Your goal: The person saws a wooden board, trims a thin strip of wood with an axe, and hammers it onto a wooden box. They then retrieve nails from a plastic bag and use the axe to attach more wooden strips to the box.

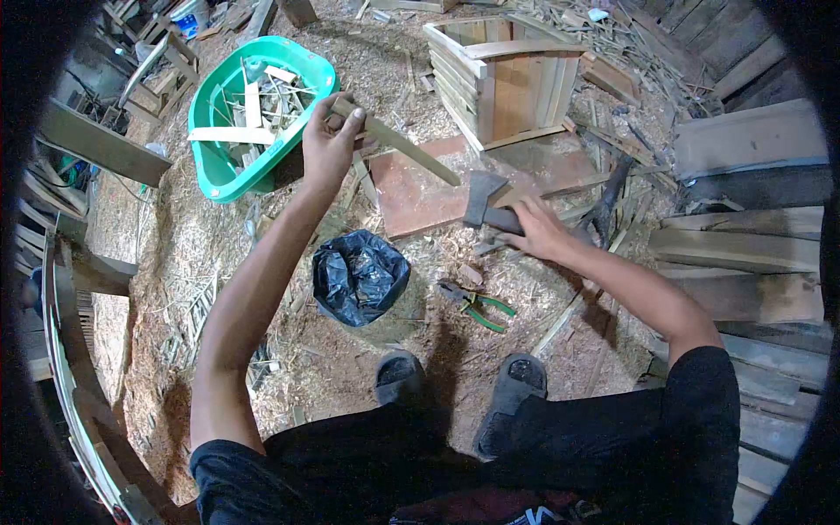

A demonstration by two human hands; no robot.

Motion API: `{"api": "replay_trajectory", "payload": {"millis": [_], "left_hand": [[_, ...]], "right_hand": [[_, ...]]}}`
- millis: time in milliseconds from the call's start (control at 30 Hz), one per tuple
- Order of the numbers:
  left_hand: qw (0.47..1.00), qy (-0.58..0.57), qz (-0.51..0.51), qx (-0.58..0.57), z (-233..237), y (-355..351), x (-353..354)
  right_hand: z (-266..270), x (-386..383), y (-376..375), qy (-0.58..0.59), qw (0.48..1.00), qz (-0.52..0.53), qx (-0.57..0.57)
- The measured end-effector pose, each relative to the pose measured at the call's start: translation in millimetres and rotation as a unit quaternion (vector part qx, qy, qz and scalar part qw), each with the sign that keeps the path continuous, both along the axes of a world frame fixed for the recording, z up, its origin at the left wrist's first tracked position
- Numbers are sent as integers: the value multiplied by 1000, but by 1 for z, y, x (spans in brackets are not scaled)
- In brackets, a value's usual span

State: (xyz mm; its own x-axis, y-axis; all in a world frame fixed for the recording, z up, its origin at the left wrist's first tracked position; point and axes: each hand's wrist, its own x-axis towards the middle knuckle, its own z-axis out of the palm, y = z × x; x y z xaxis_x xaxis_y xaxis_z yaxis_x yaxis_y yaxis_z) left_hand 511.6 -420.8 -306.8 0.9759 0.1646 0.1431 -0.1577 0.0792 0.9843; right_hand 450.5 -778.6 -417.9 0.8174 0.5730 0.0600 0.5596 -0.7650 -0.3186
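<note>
My left hand (pixel 331 140) is closed on one end of a narrow wooden strip (pixel 411 152), which slants down to the right. The strip's far end comes close to the head of a hatchet (pixel 484 199). Wrapped round the hatchet near its head, my right hand (pixel 538 229) holds it low over the floor. Beneath the strip and hatchet lies a flat reddish board (pixel 404 197). A green basin (pixel 206 166) with wood scraps stands left of my left hand. Behind the board is a wooden box-like frame (pixel 477 96).
Pliers with green handles (pixel 481 308) lie on the floor beside a black plastic bag (pixel 360 278), in front of my feet. Stacked planks (pixel 744 249) line the right side. A curved wooden piece (pixel 74 350) stands at the left. Shavings cover the ground.
</note>
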Motion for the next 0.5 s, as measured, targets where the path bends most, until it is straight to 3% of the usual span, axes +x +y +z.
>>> {"api": "replay_trajectory", "payload": {"millis": [33,100,133,233,433,500], "left_hand": [[999,15,5,-28,3,-5,-1],[993,46,4,-108,-3,-17,4],[984,56,12,-166,-8,-29,9],[965,80,-6,-251,-11,-66,21],[929,112,-88,-340,-12,-141,25],[929,134,-79,-337,-9,-160,27]], "right_hand": [[8,2,7,-36,999,25,25],[6,17,33,145,953,-67,258],[5,27,45,230,893,-111,372],[76,45,63,288,735,-195,582],[112,90,55,200,637,-232,708],[110,98,53,153,652,-278,689]]}}
